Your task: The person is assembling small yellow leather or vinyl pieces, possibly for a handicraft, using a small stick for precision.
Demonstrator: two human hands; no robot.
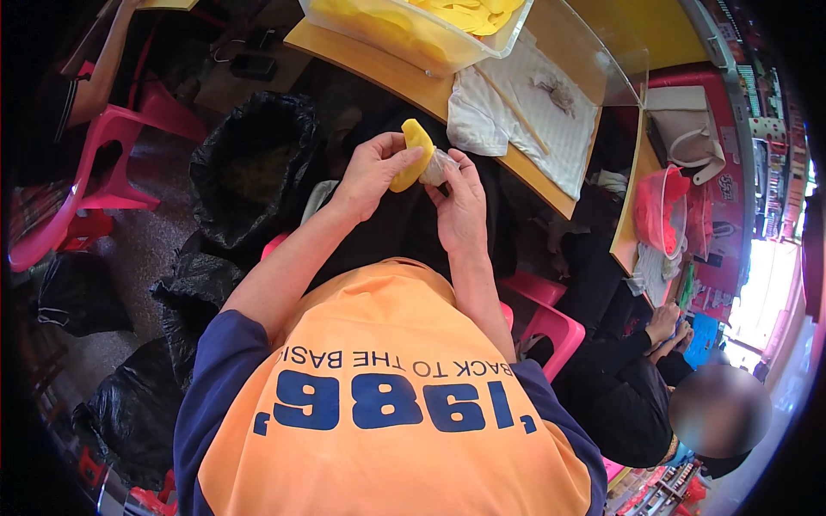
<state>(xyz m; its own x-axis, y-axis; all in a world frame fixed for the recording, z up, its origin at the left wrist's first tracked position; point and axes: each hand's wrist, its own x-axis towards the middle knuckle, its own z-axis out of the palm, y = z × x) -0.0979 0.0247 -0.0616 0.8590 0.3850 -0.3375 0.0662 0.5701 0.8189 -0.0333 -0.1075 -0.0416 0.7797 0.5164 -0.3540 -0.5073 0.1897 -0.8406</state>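
In front of my lap, my left hand (368, 176) pinches a curved, smooth yellow piece (416, 138) between thumb and fingers. Its exact kind does not show. My right hand (463, 206) is closed on a small crumpled whitish cloth (438, 167), which touches the yellow piece's right side. Both hands are close together, short of the table's near edge. Beyond them on the wooden table (379, 64) stands a translucent plastic bin (413, 53), holding many similar yellow pieces (460, 13).
A white cloth (477, 112) and a thin stick (514, 112) lie on the table. Black plastic bags (245, 202) stand on the floor at left, near a pink chair (107, 142). At right, a co-worker (624, 387) sits by a tub of red pieces (661, 211).
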